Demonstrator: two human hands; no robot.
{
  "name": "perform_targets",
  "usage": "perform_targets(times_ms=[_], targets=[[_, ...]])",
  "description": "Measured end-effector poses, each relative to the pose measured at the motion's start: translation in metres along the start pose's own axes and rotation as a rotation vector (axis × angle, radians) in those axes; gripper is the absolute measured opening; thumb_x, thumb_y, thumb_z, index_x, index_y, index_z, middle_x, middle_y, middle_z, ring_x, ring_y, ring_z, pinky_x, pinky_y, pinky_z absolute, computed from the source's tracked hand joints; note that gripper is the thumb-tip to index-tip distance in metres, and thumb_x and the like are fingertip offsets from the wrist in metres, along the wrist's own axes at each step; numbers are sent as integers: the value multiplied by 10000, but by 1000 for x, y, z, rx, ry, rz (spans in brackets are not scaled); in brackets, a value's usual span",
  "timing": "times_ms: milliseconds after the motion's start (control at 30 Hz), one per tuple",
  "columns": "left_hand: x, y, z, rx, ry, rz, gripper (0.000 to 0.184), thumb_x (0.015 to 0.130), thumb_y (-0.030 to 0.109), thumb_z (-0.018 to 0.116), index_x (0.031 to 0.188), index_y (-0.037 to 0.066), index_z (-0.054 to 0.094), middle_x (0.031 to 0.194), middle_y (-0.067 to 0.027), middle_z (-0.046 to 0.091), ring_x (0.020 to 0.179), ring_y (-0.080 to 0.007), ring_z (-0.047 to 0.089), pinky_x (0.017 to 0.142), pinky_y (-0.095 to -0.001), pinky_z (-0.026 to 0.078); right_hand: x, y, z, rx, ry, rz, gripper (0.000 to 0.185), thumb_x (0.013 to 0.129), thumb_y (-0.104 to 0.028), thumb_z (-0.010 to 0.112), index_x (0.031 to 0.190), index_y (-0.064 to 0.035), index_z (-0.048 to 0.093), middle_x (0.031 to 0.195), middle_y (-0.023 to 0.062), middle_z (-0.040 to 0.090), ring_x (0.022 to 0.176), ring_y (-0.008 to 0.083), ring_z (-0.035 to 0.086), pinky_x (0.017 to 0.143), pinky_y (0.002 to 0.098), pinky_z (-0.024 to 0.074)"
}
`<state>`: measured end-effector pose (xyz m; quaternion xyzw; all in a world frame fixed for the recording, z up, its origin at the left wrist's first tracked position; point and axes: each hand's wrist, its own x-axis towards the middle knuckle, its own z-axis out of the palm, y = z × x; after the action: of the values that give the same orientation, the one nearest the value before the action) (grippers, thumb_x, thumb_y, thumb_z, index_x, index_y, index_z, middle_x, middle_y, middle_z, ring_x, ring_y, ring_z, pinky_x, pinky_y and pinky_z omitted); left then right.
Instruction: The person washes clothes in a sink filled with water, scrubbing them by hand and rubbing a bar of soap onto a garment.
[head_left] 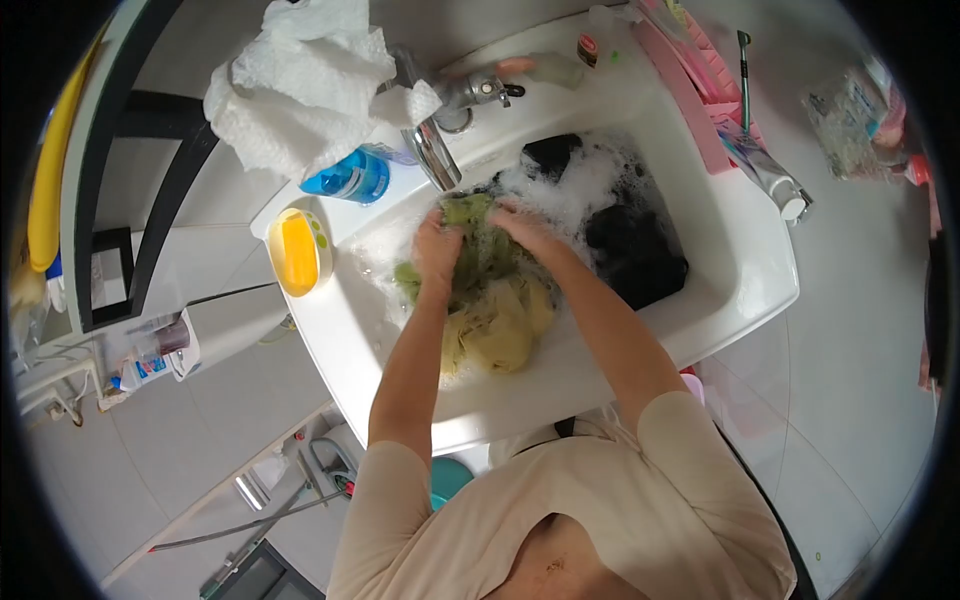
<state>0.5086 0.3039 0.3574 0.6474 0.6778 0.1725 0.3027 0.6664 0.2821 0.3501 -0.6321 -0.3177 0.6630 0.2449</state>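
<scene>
In the white sink lies a wet green cloth covered in suds, under the faucet. My left hand grips its left side, fingers curled into the fabric. On the right side of the same cloth, my right hand is closed on it, a little smeared by motion. A pale yellow cloth sits bunched just below, nearer my body. Dark, soaked fabric rests in the right part of the basin beside white foam. Some fingertips are hidden in cloth and suds.
On the left rim stand a soap dish with yellow soap and a blue bottle beneath white paper towels. A pink holder, a toothbrush and a toothpaste tube line the right rim.
</scene>
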Motion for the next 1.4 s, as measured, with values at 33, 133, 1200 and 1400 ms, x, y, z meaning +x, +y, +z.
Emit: perform_targets(times_ms=[33, 133, 1200, 1400], targets=[[-6, 7, 0, -252, 44, 62, 263, 733, 281, 594, 941, 125, 634, 756, -111, 657, 669, -223, 635, 584, -353, 488, -3, 4, 0, 241, 24, -40, 422, 855, -349, 520, 1164, -62, 532, 1200, 101, 518, 1134, 218, 447, 982, 322, 332], [-62, 97, -11, -103, 49, 116, 216, 668, 279, 666, 835, 146, 635, 622, -82, 619, 535, -217, 596, 536, -339, 482, 21, 53, -6, 481, -122, -522, 382, 872, -304, 511, 1167, -62, 533, 1169, 64, 528, 1105, 195, 466, 948, 301, 368], [-18, -69, 57, 313, 168, -115, 191, 810, 138, 496, 919, 38, 615, 955, -193, 583, 919, -331, 546, 846, -420, 413, 35, 54, 28, -708, 42, -220, 426, 789, -294, 533, 1122, -28, 539, 1094, 189, 547, 986, 293, 545, 835, 405, 431], [-20, -8, -35, -41, -108, 181, 267, 794, 172, 620, 949, -44, 587, 953, -156, 607, 924, -269, 574, 813, -335, 455, 9, 21, 15, -619, 58, -179, 457, 802, -381, 540, 1083, -23, 577, 1102, 201, 562, 990, 291, 549, 854, 407, 424]])
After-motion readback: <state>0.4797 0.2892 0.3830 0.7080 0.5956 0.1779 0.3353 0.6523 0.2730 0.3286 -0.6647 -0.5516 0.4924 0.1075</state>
